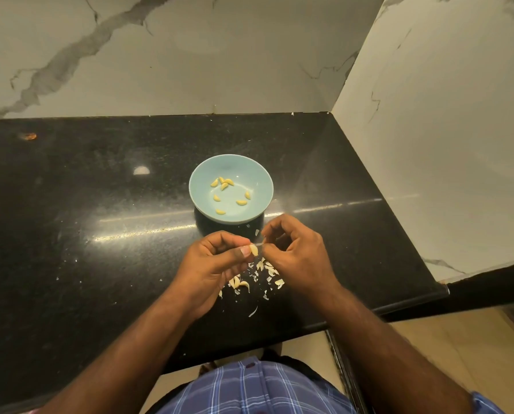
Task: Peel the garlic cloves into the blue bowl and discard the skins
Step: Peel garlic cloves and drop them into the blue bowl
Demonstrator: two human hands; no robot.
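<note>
Eight peeled yellow garlic cloves (223, 184) lie in the round pale-blue ceramic bowl (255, 177), which stands mid-counter on the black polished stone counter (85, 204). Nearer its front edge, the left hand (216, 264) pinches a pale garlic clove (254, 250) while the right hand (297, 255) pinches a thin skin strip (260, 244) still attached to it. Papery white skins (261, 276) litter the counter beneath both hands.

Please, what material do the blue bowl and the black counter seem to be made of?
The blue bowl looks like glazed ceramic: smooth, evenly pale blue, with a soft sheen; glossy plastic cannot be excluded. The black counter looks like polished stone, probably granite: fine pale speckles and mirror-like light streaks.
</note>
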